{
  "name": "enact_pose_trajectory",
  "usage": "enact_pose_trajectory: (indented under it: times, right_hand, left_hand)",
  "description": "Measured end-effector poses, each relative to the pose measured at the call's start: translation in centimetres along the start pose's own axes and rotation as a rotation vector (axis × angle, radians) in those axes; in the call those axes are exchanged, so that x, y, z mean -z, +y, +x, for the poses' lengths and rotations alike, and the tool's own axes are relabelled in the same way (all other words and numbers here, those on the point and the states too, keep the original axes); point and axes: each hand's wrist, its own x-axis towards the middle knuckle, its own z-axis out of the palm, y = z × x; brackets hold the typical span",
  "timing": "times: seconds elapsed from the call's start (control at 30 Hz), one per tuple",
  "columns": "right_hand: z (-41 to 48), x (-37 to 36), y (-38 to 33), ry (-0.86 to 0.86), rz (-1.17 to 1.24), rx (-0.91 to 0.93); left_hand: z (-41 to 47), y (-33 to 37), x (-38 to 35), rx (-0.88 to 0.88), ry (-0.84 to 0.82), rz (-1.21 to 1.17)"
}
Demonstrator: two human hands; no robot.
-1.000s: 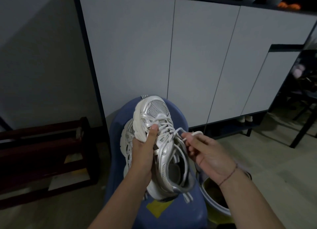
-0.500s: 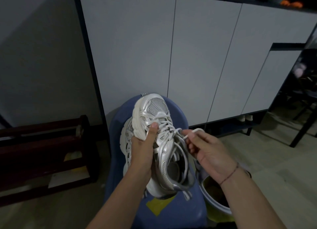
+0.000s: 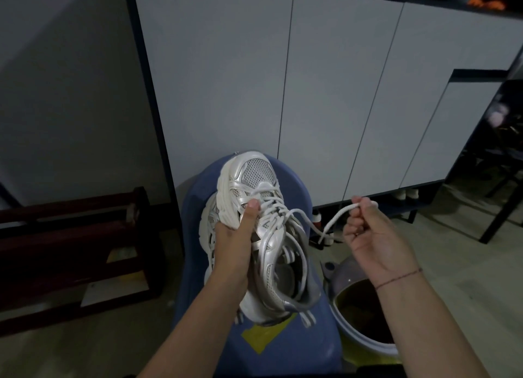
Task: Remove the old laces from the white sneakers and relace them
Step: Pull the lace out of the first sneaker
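A white and silver sneaker (image 3: 254,179) is held up toe-away over a blue chair. My left hand (image 3: 237,244) grips it from the left side, thumb pressed on the crossed laces. A white lace (image 3: 308,222) runs out from the upper eyelets to the right. My right hand (image 3: 373,233) pinches that lace near its end, well clear of the shoe, and the tip hangs down below the fingers. A second white sneaker (image 3: 206,230) lies partly hidden behind the held one.
The blue chair (image 3: 294,346) with a yellow patch stands under the shoe. A round white bin (image 3: 365,307) with dark contents sits at the right. White cabinet doors (image 3: 339,95) fill the back. A dark wooden rack (image 3: 70,236) is at the left.
My right hand has moved right and slightly up, away from the shoe, drawing the lace out longer from the eyelets. My left hand still holds the sneaker in the same place.
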Motion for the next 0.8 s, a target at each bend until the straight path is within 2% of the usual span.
enact_pose_trajectory:
  times: [0.13, 0.2, 0.33, 0.4, 0.47, 0.7, 0.8]
  right_hand:
    - [-1.0, -0.8, 1.3, -0.045, -0.807, 0.111]
    - [-1.6, -1.4, 2.0, -0.108, -0.964, 0.186]
    - [-2.4, -2.3, 1.6, -0.365, -0.9, 0.323]
    - [-2.4, -2.4, 1.6, -0.511, -0.933, 0.327]
    - [-2.2, -2.2, 1.6, -0.584, -0.986, 0.344]
    - [-1.5, -1.8, 1.5, -0.595, -0.985, 0.373]
    - [-1.3, -1.6, 1.6, -0.567, -1.084, 0.382]
  left_hand:
    - [0.2, -0.1, 0.1, -0.039, 0.033, 0.052]
    - [0.3, -0.1, 0.1, -0.045, 0.06, 0.102]
    - [0.2, 0.0, 0.1, -0.047, 0.037, 0.17]
    - [0.3, -0.2, 0.2, -0.035, 0.014, 0.166]
    - [0.3, -0.2, 0.3, -0.028, -0.015, 0.181]
    - [0.3, -0.4, 0.4, 0.031, -0.18, 0.17]
    - [0.3, -0.5, 0.3, 0.0, -0.214, 0.186]
